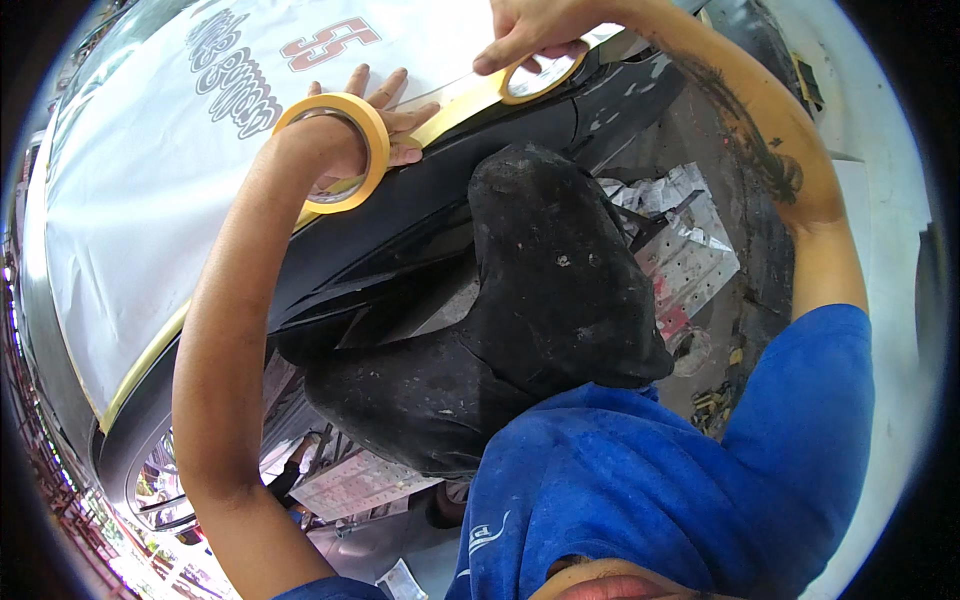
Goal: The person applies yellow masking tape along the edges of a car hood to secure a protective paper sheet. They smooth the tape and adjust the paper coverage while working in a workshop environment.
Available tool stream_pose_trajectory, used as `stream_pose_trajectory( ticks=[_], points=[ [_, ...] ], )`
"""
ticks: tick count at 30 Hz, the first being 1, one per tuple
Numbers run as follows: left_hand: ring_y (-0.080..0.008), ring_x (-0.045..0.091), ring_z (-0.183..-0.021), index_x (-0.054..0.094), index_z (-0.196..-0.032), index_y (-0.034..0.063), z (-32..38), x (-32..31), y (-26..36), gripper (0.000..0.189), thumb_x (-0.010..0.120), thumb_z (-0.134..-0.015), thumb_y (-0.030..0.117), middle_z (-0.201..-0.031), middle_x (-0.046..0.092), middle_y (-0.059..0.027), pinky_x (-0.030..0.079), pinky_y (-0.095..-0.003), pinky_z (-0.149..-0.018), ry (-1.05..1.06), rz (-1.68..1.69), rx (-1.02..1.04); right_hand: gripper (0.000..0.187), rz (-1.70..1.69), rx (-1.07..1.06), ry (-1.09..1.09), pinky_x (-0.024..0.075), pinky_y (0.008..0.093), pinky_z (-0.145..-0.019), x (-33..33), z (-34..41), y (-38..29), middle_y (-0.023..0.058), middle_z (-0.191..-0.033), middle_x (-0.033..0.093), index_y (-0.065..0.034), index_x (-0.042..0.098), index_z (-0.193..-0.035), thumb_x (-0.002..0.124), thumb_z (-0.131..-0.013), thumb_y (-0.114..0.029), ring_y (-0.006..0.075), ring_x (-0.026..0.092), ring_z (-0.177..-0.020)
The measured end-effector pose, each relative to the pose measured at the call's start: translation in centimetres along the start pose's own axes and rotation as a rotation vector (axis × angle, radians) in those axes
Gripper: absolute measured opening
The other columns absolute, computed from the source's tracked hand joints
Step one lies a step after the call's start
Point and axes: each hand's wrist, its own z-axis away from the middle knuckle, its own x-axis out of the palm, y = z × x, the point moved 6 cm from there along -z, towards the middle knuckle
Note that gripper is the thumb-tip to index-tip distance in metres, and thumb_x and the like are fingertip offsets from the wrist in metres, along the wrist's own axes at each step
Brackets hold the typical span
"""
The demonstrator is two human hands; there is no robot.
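Note:
My left hand (367,135) lies with fingers spread on a white printed sheet (150,195) that covers a curved vehicle panel. Around that wrist hangs a roll of yellow masking tape (375,169), worn like a bracelet. My right hand (532,37) grips a second masking tape roll (517,94) at the top of the view. From it a strip of yellow tape (457,116) runs back to my left fingertips, along the sheet's edge. Just below this strip is a dark bodywork edge (442,176). The palm side of both hands is hidden.
My bent legs in black trousers (555,262) are close to the bodywork. Perforated metal planks (690,262) and crumpled newspaper (660,191) lie beyond my knee. Another perforated plank (367,484) is at lower left. A pale curved surface (870,375) rises at right.

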Motion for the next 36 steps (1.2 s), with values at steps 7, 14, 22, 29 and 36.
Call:
stream_pose_trajectory(
  ticks=[7,14,22,29,36],
  points=[
    [-0.0282,0.004,-0.159,0.04,-0.152,0.0504,0.0,0.3,-0.1,0.067,0.041,-0.089,0.075,-0.171,0.016,0.0009,0.0,-0.0691,-0.122,0.043,0.01,0.024,0.067,0.371,0.04,0.121,0.0551,0.0433,-0.063,2.9,-3.8,3.7,0.0159,-0.064,0.069,0.0002,0.073,-0.064,0.072,-0.083,-0.065,0.0335,0.068,-0.062],
    [-0.0312,0.007,-0.159,0.041,-0.15,0.0532,-0.4,1.3,-0.6,0.061,0.042,-0.092,0.073,-0.171,0.019,-0.0019,0.002,-0.0716,-0.12,0.141,-0.018,0.085,0.065,0.424,0.081,0.167,0.0567,0.0435,-0.066,4.6,-6.2,3.1,0.0157,-0.07,0.072,0.0002,0.075,-0.076,0.077,-0.079,-0.064,0.032,0.072,-0.07],
    [-0.0282,0.012,-0.158,0.041,-0.151,0.0525,-3.5,0.5,2.4,0.056,0.038,-0.097,0.069,-0.169,0.024,0.0018,0.006,-0.0664,-0.124,0.122,-0.028,0.092,0.055,0.436,0.194,0.158,0.0582,0.0359,-0.058,5.0,-5.8,1.5,0.009,-0.066,0.072,-0.0002,0.075,-0.083,0.08,-0.082,-0.055,0.0218,0.072,-0.062],
    [-0.0272,0.006,-0.159,0.038,-0.153,0.0495,-6.8,-0.9,4.1,0.053,0.04,-0.102,0.06,-0.171,0.019,0.003,0.005,-0.0646,-0.125,0.042,-0.029,0.1,0.058,0.409,0.238,0.133,0.0596,0.0348,-0.066,4.9,-5.7,1.3,0.0094,-0.078,0.076,-0.0012,0.077,-0.095,0.084,-0.077,-0.056,0.0215,0.075,-0.072],
    [-0.0306,0.005,-0.159,0.049,-0.149,0.0419,-10.1,-2.4,5.4,0.058,0.051,-0.097,0.066,-0.168,0.028,0.001,0.007,-0.0672,-0.123,-0.061,-0.001,0.067,0.066,0.328,0.217,0.195,0.0597,0.0335,-0.073,4.5,-5.3,1.8,0.0065,-0.085,0.076,-0.0058,0.078,-0.1,0.089,-0.066,-0.062,0.0199,0.075,-0.077]
  ],
)
